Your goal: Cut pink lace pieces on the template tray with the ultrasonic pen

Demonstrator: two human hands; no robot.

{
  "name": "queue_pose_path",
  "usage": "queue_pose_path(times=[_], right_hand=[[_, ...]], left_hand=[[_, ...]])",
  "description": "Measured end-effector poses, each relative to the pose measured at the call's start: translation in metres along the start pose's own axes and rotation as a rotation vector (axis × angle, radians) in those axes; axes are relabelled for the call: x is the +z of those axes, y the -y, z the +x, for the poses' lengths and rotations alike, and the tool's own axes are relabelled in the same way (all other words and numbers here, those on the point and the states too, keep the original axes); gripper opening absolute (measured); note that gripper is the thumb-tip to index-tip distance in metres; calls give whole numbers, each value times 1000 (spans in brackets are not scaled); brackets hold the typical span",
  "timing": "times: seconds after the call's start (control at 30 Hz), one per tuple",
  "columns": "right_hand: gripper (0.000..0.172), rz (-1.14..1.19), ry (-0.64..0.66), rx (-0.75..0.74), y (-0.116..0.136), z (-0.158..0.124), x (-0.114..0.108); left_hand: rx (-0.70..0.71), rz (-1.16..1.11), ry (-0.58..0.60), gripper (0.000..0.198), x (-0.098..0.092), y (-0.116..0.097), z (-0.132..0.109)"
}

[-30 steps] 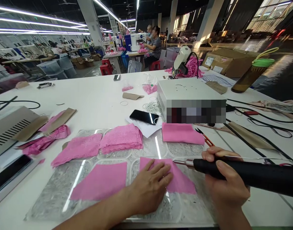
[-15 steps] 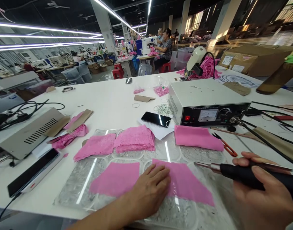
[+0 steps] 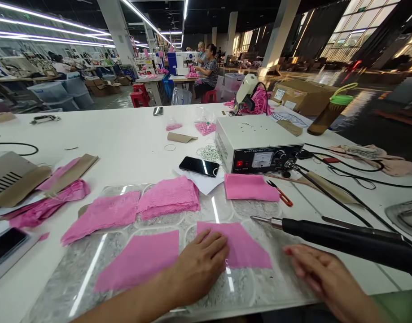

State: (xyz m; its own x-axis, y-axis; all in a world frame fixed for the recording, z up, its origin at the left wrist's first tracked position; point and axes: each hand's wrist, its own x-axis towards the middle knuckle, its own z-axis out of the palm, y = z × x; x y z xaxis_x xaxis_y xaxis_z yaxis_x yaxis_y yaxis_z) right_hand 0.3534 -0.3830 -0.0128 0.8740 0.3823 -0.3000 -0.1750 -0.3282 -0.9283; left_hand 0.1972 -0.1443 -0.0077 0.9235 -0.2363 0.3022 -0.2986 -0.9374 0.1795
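Observation:
My left hand (image 3: 199,264) lies flat, fingers spread, on the left edge of a pink fabric piece (image 3: 241,246) that sits on a clear glass plate (image 3: 246,287). A second pink piece (image 3: 142,258) lies to its left on the same plate. My right hand (image 3: 315,269) hovers low over the plate's right end with its fingers stretched out and nothing in them. Just beyond it a black handheld tool with a metal tip (image 3: 327,235) stretches across; I see no fingers around it.
Pink lace stacks (image 3: 170,195) (image 3: 103,213) and folded pink cloth (image 3: 249,187) lie behind the plate. Further back are a white control box (image 3: 256,141), a phone (image 3: 199,166), red snips (image 3: 282,195), cables, a brown bottle (image 3: 327,114) and cardboard boxes. People sew at distant tables.
My right hand has let go of the black tool's grip and now lies open below it. The left hand stays on the pink piece. The camera has swung right.

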Motion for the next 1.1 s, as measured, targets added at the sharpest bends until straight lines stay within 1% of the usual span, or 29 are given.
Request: queue_pose_path(times=[0.07, 0.1, 0.17, 0.23, 0.27, 0.33, 0.53, 0.6, 0.7, 0.73, 0.87, 1.1], right_hand=[[50, -51, 198, 17, 5, -4, 18], [47, -96, 256, -19, 9, -3, 28], [36, -201, 227, -198, 16, 3, 47], [29, -329, 144, -355, 20, 11, 61], [28, -391, 107, -409, 21, 15, 66], [26, -484, 56, -466, 21, 22, 72], [22, -588, 37, -462, 22, 34, 77], [21, -613, 34, -459, 24, 37, 78], [20, -637, 38, -450, 24, 40, 78], [20, -642, 44, -445, 24, 41, 78], [21, -660, 73, -423, 24, 42, 77], [18, -680, 58, -420, 25, 40, 76]], left_hand=[[23, 17, 14, 27, 5, -1, 0], [37, 30, 19, 28, 7, -2, 0], [56, 55, 22, 29, 10, -3, 0], [65, 72, 25, 29, 13, -4, -1], [68, 76, 27, 28, 14, -4, -1], [71, 77, 38, 28, 14, -5, -2], [50, 54, 74, 31, 11, -4, 0], [4, 29, 124, 40, 7, -2, 2], [-102, -23, 225, 61, 1, 3, 7], [-128, -38, 249, 65, -1, 5, 8], [-148, -69, 286, 65, -1, 9, 7], [-172, -88, 270, 66, 2, 10, 3]])
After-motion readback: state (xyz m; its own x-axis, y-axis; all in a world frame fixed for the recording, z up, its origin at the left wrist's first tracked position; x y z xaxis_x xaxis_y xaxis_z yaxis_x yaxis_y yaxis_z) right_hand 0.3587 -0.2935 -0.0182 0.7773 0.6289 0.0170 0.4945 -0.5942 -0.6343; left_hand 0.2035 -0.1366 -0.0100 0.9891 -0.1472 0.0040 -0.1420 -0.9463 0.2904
